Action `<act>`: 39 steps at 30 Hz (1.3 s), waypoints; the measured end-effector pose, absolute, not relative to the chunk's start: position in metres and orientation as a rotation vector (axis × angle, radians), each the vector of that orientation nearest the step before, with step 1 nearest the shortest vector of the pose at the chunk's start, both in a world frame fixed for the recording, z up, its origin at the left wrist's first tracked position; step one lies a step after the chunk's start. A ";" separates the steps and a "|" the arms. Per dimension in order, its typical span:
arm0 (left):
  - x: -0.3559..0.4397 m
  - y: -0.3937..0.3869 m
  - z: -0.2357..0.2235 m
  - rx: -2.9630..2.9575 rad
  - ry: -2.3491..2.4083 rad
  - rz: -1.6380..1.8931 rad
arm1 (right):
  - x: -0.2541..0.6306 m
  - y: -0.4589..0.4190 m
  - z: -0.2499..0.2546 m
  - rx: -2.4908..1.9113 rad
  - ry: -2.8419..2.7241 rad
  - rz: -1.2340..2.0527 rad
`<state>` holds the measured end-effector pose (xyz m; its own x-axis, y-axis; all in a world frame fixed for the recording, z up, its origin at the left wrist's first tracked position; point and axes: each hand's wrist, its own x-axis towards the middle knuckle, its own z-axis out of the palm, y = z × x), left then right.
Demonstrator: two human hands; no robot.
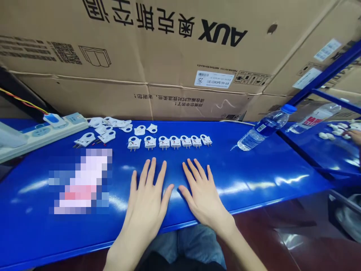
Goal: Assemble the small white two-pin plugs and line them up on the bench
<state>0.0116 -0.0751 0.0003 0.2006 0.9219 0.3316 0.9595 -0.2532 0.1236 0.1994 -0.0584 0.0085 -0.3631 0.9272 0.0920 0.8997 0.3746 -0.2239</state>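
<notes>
My left hand (149, 195) lies flat on the blue table (254, 162), palm down with the fingers spread, holding nothing. Beside it, my right hand (201, 192) rests the same way, fingers apart. Just beyond my fingertips stands a row of several small white two-pin plugs (175, 141), each with a ring-shaped grip and its metal pins toward me. Behind the row's left end are two white ring-shaped pieces (140, 130). Further left lies a loose pile of similar white plugs and parts (105, 130).
A white power strip (42, 131) with a plugged-in lead lies at the left, near a pixelated patch. At the right stand a water bottle (263, 128) and another bottle (316, 116) past a blue frame (307, 90). Cardboard (169, 67) backs the table. Another person's hand (354, 136) reaches toward white parts.
</notes>
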 end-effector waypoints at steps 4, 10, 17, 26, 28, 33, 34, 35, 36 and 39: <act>0.012 -0.081 -0.009 -2.349 -1.876 -0.440 | 0.197 -0.065 0.005 -1.652 -2.422 0.246; 0.013 -0.085 -0.012 -2.357 -1.909 -0.454 | 0.198 -0.062 0.001 -1.626 -2.437 0.220; 0.014 -0.085 -0.010 -2.372 -1.930 -0.428 | 0.198 -0.062 0.000 -1.626 -2.391 0.291; 0.014 -0.085 -0.008 -2.358 -1.915 -0.402 | 0.204 -0.064 0.006 -1.492 -1.782 0.827; 0.015 -0.085 -0.008 -2.362 -1.927 -0.398 | 0.198 -0.065 0.008 -1.404 -1.489 0.995; 0.014 -0.085 -0.010 -2.408 -2.025 -0.542 | 0.176 -0.065 0.015 -1.082 -0.809 1.387; 0.014 -0.085 -0.008 -2.427 -2.075 -0.617 | 0.174 -0.064 0.016 -1.005 -0.649 1.458; 0.013 -0.086 -0.006 -2.442 -2.146 -0.723 | 0.172 -0.063 0.017 -0.935 -0.496 1.509; 0.013 -0.086 -0.002 -2.439 -2.242 -0.874 | 0.172 -0.062 0.018 -0.873 -0.364 1.538; 0.017 -0.085 0.012 -2.139 -2.615 -1.763 | 0.173 -0.060 0.017 -0.766 -0.172 1.564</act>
